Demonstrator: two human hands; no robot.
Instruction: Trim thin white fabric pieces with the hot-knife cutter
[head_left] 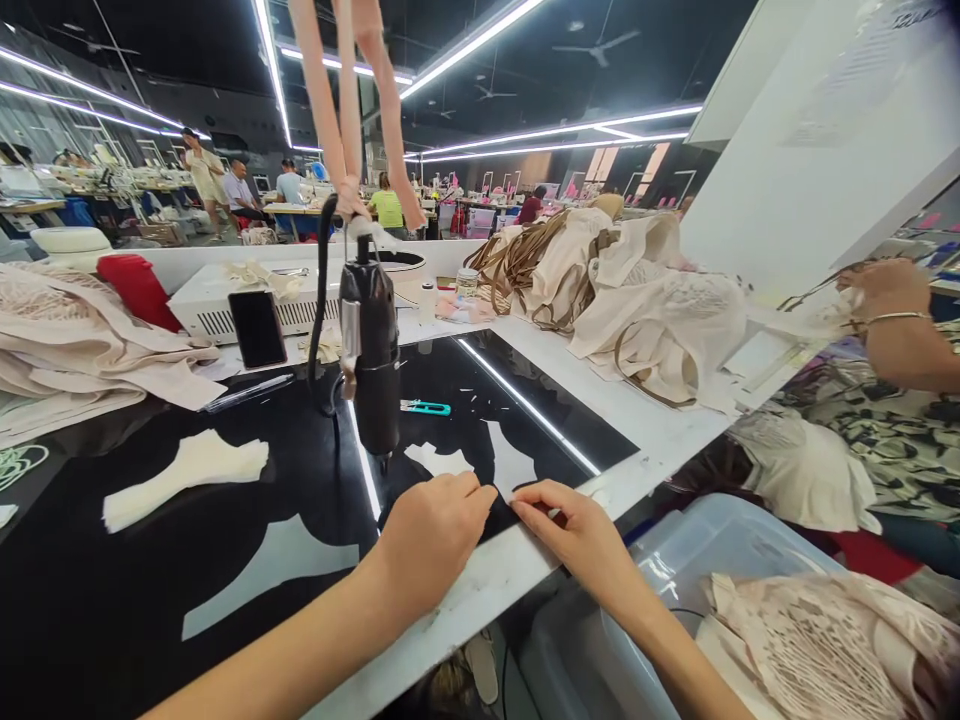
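Note:
My left hand (439, 535) is closed low over the front edge of the black glossy board (120, 600), its fingertips turned inward. My right hand (574, 530) faces it, thumb and forefinger pinched close together. What either hand holds is too small or hidden to make out. Just beyond the fingers lie a pale grey cut shape (511, 458) and a small white fabric piece (437, 459). A black handheld power tool (373, 360) hangs upright from pink fabric strips (346, 100). Turquoise thread snips (426, 408) rest behind it.
A thick cream fabric piece (184, 478) and a grey curved shape (270, 572) lie at left. A phone (257, 330) leans on a white vented box (202, 305). Beige garments (660, 310) are heaped at right, above a clear plastic bin (705, 540). A co-worker's arm (911, 330) shows at far right.

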